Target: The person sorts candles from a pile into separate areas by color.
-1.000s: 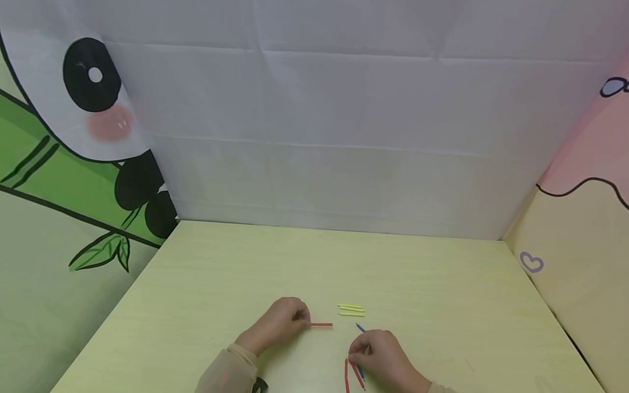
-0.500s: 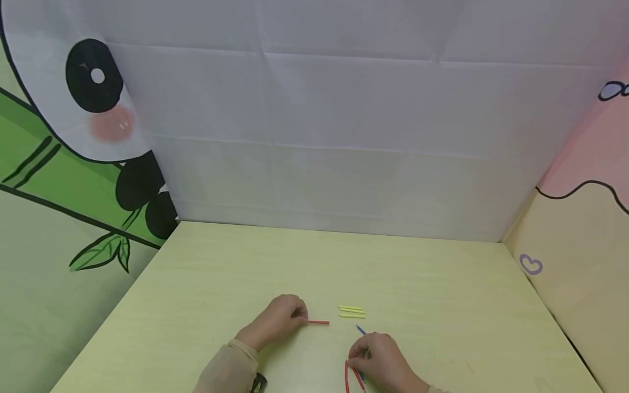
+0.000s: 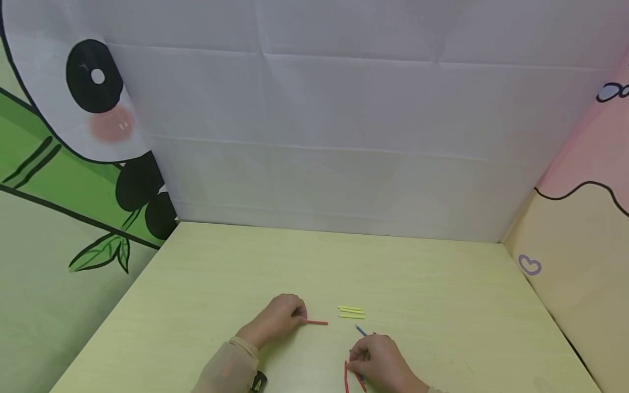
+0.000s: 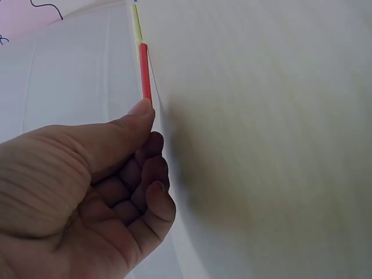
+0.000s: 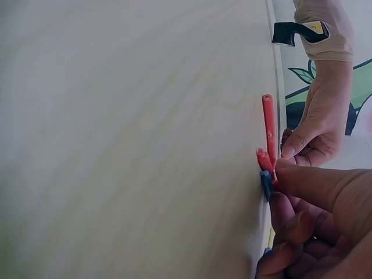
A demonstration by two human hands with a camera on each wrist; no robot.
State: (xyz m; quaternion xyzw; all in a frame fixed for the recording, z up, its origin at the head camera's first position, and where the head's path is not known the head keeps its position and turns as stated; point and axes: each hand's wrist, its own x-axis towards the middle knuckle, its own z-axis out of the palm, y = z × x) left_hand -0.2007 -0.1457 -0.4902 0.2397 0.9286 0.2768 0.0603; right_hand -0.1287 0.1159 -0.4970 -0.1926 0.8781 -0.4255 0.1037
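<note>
At a pale table (image 3: 432, 284), a person's left hand (image 3: 276, 321) and right hand (image 3: 380, 360) stayed well apart, the left pinching a red stick (image 3: 318, 322) near three yellow sticks (image 3: 351, 317), the right clamped on one of two other red sticks (image 3: 346, 377) beside blue (image 3: 361, 330).

A creased white sheet (image 3: 314, 120) behind the table (image 3: 417, 284), with green leaves (image 3: 98, 253) painted at left, purple heart (image 3: 529, 265) at right.
</note>
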